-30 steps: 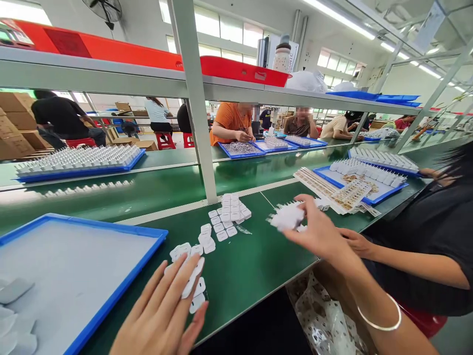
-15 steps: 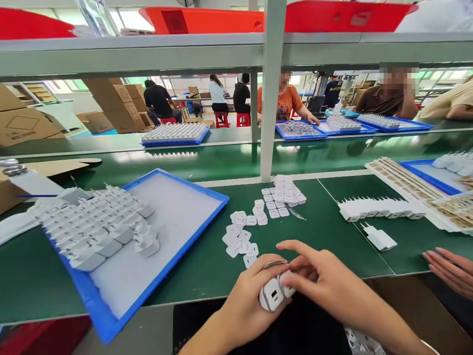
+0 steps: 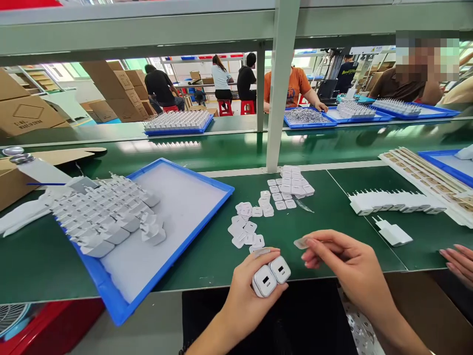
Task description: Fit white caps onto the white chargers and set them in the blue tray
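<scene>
My left hand [image 3: 242,296] is closed around two white chargers [image 3: 264,281], held side by side with their port faces toward me. A thin white piece [image 3: 260,252] shows above its fingers; whether the hand grips it I cannot tell. To the right, my right hand [image 3: 349,264] pinches a small thin, pale film piece [image 3: 300,243] between thumb and forefinger, apart from the chargers. Just beyond both hands lie several loose white square cover plates [image 3: 244,227] with port slots, some overlapping. Neat rows of similar square plates [image 3: 291,182] lie farther back.
At left, a blue-rimmed tray [image 3: 199,256] holds many white chargers [image 3: 107,212]. A row of chargers [image 3: 395,202] and one single charger [image 3: 394,232] lie at right. Another person's hand [image 3: 460,264] is at the right edge. A post [image 3: 283,88] rises behind the plates.
My right hand has moved off the chargers to the right, with the film piece now visible in its fingers. Both charger faces are now uncovered. The camera view has tilted down slightly.
</scene>
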A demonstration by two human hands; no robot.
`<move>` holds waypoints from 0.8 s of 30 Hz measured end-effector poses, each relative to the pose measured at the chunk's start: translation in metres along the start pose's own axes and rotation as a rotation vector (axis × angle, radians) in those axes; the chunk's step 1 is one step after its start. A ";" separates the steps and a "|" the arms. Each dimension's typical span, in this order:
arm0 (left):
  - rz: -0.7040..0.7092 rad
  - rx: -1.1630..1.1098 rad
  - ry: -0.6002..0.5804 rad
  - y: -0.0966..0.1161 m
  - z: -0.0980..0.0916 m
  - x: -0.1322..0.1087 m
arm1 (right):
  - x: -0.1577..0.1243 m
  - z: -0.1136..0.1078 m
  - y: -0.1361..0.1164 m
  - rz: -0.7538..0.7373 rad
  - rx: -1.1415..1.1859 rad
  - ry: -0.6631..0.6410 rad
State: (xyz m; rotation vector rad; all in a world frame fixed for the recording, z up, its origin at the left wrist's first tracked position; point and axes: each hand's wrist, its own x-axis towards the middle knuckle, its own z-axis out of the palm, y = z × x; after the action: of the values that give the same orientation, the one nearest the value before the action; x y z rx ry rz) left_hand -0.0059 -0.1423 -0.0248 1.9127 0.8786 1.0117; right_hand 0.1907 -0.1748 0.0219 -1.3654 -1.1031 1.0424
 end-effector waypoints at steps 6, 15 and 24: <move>0.237 0.147 0.183 -0.004 0.011 -0.005 | -0.011 0.006 0.010 0.107 0.178 -0.051; 0.374 0.224 0.250 0.006 0.014 -0.006 | -0.028 0.012 0.020 0.047 0.238 0.054; 0.480 0.278 0.218 0.007 0.014 -0.011 | -0.032 0.032 0.022 0.272 0.569 -0.078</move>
State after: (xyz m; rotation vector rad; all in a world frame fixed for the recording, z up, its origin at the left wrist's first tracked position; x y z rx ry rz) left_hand 0.0025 -0.1595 -0.0272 2.3481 0.7200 1.4659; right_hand 0.1549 -0.2003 -0.0024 -1.0292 -0.6064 1.4824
